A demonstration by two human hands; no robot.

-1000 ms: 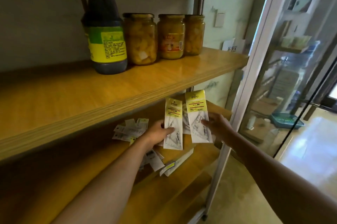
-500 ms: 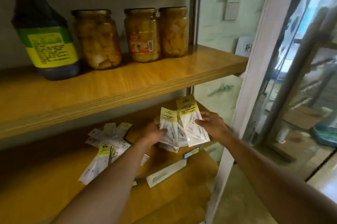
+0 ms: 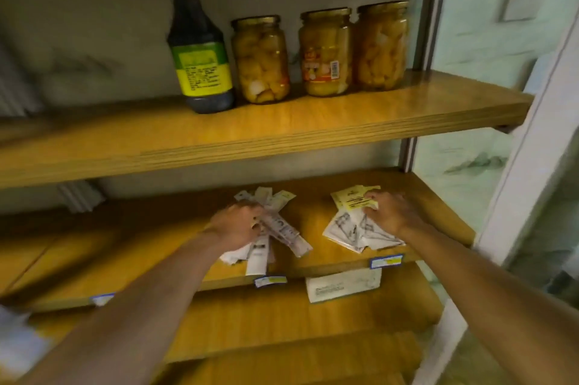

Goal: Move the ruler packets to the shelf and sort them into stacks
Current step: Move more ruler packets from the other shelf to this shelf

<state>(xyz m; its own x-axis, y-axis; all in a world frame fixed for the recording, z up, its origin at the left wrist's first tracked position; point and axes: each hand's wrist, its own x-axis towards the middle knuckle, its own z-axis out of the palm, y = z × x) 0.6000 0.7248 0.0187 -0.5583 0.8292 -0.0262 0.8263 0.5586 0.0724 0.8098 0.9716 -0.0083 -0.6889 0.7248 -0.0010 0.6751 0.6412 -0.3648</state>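
Two heaps of ruler packets lie on the middle wooden shelf [image 3: 319, 218]. The left heap [image 3: 275, 221] is a loose fan of narrow white packets; my left hand [image 3: 235, 226] lies on it with fingers curled around some of them. The right heap [image 3: 354, 221] holds wider packets with yellow headers and printed set squares; my right hand [image 3: 388, 212] presses down on its top edge. A single packet [image 3: 343, 284] lies on the shelf below, under the right heap.
The upper shelf [image 3: 282, 130] carries a dark sauce bottle [image 3: 200, 49] and three jars of yellow preserved fruit [image 3: 322, 52]. Price tags [image 3: 386, 260] sit on the middle shelf's front edge. A white door frame [image 3: 526, 165] stands close at the right.
Both hands came apart and down from holding packets up together. The left hand went to the left heap, the right hand set its yellow-headed packets down at the right. The camera swung left.
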